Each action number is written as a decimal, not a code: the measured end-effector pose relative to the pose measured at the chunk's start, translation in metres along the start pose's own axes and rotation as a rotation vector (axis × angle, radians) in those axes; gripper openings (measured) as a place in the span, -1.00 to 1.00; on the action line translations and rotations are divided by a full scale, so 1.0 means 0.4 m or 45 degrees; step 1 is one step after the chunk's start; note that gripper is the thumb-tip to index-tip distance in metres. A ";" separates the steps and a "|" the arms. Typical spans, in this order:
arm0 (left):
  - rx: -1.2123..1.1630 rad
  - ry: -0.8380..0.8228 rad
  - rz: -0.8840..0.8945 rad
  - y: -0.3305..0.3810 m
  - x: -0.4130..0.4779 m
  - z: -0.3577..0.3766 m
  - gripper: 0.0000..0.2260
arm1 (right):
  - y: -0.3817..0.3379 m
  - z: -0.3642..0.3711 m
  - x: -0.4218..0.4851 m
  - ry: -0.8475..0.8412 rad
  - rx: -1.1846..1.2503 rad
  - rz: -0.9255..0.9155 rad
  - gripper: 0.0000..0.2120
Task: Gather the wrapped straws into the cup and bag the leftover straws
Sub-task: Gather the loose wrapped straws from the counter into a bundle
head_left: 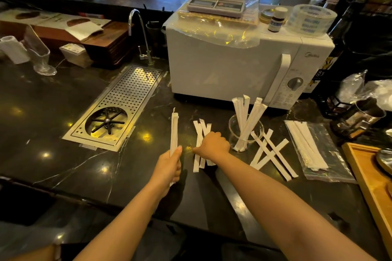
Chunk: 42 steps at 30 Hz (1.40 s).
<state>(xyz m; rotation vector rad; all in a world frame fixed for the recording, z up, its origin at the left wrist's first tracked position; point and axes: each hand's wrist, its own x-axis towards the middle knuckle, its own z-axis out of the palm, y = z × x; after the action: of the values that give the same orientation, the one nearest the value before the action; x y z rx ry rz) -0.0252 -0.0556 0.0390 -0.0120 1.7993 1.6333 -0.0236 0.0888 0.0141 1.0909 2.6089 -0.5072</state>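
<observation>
- A black marble counter [63,167] carries everything, with a perforated steel drip tray [125,99] set into it on the left.
- A white microwave [233,65] stands at the back, a kitchen scale [218,2] on top of it.
- A clear plastic bag [331,161] lies flat on the right, with wrapped straws inside.
- A clear glass cup [233,131] stands in front of the microwave, several wrapped straws [248,116] upright in it and fanned out above the rim.
- The left hand [171,165] is closed around two or so wrapped straws [174,131], held upright.
- The right hand [214,144] is curled down onto a small pile of straws [200,131] just left of the cup, fingers gathering them.
- Another loose pile [273,152] lies crossed between cup and bag.
</observation>
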 end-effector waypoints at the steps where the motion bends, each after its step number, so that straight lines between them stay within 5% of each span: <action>1: 0.000 0.002 -0.006 0.001 0.003 0.001 -0.80 | -0.001 0.001 0.001 -0.008 0.014 0.009 -0.30; 11: -0.023 0.000 -0.046 0.007 0.027 0.029 -0.80 | 0.005 -0.018 0.000 -0.118 -0.064 -0.157 -0.76; 22: 0.008 -0.006 -0.019 0.010 0.043 0.057 -0.75 | 0.020 -0.024 -0.030 -0.267 -0.202 -0.319 -0.70; 28: 0.002 -0.054 0.003 0.018 0.039 0.067 -0.78 | 0.041 -0.058 -0.052 -0.404 0.105 -0.303 -0.64; 33: -0.011 -0.221 0.099 0.038 0.034 0.085 -0.77 | 0.065 -0.151 -0.096 -0.286 0.389 -0.375 -0.89; 42: -0.112 -0.418 0.235 0.060 0.020 0.211 -0.86 | 0.142 -0.275 -0.177 -0.202 0.652 -0.397 -0.78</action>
<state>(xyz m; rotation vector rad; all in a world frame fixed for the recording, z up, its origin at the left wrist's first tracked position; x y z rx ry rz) -0.0015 0.0269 0.0590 0.3719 1.5132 1.7260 0.0537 0.1272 0.1277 0.7205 2.5791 -1.3290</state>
